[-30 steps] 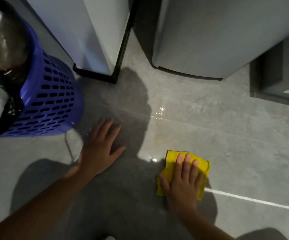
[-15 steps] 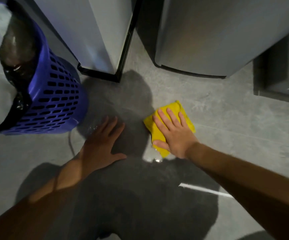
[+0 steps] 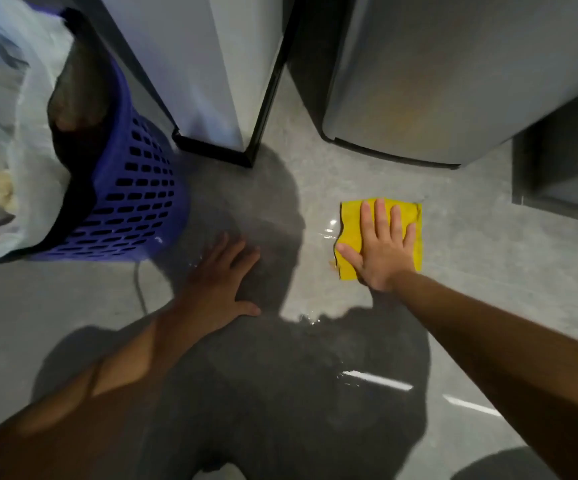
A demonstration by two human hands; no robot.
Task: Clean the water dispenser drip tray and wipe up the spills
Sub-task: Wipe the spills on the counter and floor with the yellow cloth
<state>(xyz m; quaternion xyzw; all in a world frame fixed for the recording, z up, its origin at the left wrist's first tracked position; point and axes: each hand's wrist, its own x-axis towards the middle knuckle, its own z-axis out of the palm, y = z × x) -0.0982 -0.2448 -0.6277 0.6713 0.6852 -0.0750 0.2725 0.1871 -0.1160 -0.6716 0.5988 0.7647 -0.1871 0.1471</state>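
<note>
Pressing my right hand (image 3: 383, 249) flat on the yellow cloth (image 3: 351, 233), fingers spread and straight, palm down, not gripping, just pinning it to the grey tiled floor (image 3: 488, 271). Cloth lies flat and roughly square, in front of the rounded silver appliance (image 3: 454, 81), a strip of floor between them. Left hand (image 3: 220, 284) is also flat on the floor, fingers splayed, holding nothing, sitting in my own shadow just right of the purple basket (image 3: 135, 202). Wet patches (image 3: 310, 318) glint on the tiles: one just left of the cloth, one between my two arms nearer me, more shine lower right under the right forearm. Basket is perforated plastic, lined with a dark bag, a pale plastic bag (image 3: 14, 133) bunched at its left. White cabinet with black base trim (image 3: 211, 81) stands behind the basket, next to the silver appliance with a narrow gap between. Thin cord (image 3: 140, 285) runs on the floor near the left wrist. Drip tray not visible.
</note>
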